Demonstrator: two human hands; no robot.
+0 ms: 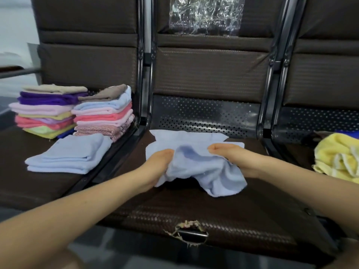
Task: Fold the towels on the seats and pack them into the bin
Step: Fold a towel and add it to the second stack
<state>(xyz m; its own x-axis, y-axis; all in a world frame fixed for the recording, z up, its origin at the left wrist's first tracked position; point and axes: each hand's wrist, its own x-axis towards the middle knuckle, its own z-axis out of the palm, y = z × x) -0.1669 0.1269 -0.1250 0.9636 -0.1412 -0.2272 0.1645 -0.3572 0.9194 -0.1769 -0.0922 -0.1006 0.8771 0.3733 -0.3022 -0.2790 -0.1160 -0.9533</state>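
Observation:
A rumpled light blue towel (196,162) lies on the middle seat (174,210). My left hand (159,164) grips its left side and my right hand (231,156) grips its right side, so the cloth bunches and sags between them. A folded light blue towel (71,154) lies flat on the left seat. Behind it stand two stacks of folded towels, one (44,111) with purple, pink and yellow layers, the other (104,113) topped by a brown one. A crumpled yellow towel (338,158) sits on the right seat. No bin is in view.
Dark metal armrest frames (143,74) separate the three brown seats. A clear plastic bag (206,14) leans on the middle backrest. The middle seat's front edge has a torn hole (188,232). A blue item (349,133) shows behind the yellow towel.

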